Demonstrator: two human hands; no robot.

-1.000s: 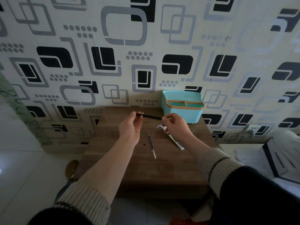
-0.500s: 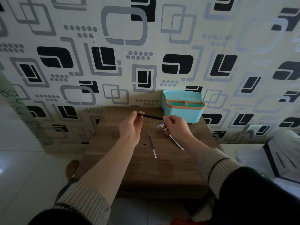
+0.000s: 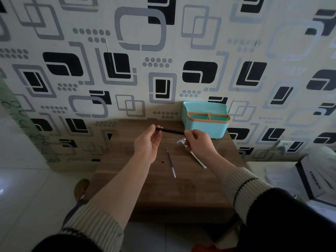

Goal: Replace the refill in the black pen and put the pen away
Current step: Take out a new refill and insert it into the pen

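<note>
Both hands hold the black pen (image 3: 170,131) level above the worktop (image 3: 127,142), near its far edge: left hand (image 3: 147,142) fingers pinch one end, right hand (image 3: 198,140) the other. A refill (image 3: 171,163) lies below; the small dark speck (image 3: 163,162) beside it may be a cap.

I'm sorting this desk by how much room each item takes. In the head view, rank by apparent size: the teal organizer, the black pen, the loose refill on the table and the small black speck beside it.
1. teal organizer
2. black pen, ends hidden by the hands
3. loose refill, similar length, thinner; unsure against the pen
4. small black speck
</note>
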